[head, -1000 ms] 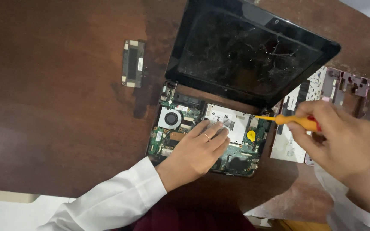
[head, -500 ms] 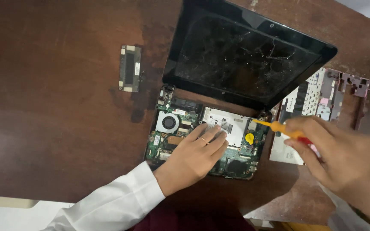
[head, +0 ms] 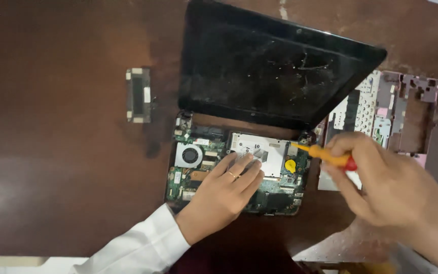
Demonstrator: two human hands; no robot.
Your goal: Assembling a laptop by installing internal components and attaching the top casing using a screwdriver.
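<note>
An opened small laptop lies on the brown table, its green circuit board (head: 198,175) bare, with a round fan (head: 189,155) at the left and a silver metal plate (head: 262,152). Its dark screen (head: 275,71) leans back behind the board. My left hand (head: 226,195) rests flat on the board, fingers on the metal plate. My right hand (head: 386,185) grips an orange-handled screwdriver (head: 325,155), whose tip points at the board's right edge near a yellow round part (head: 290,166).
A small dark rectangular module (head: 138,95) lies on the table left of the laptop. At the right sit a white keyboard underside (head: 358,109) and a pinkish plastic casing frame (head: 414,114). The table's near edge runs along the bottom.
The view has shifted slightly. My right hand with the screwdriver stays at the board's right edge, and my left hand stays pressed on the board.
</note>
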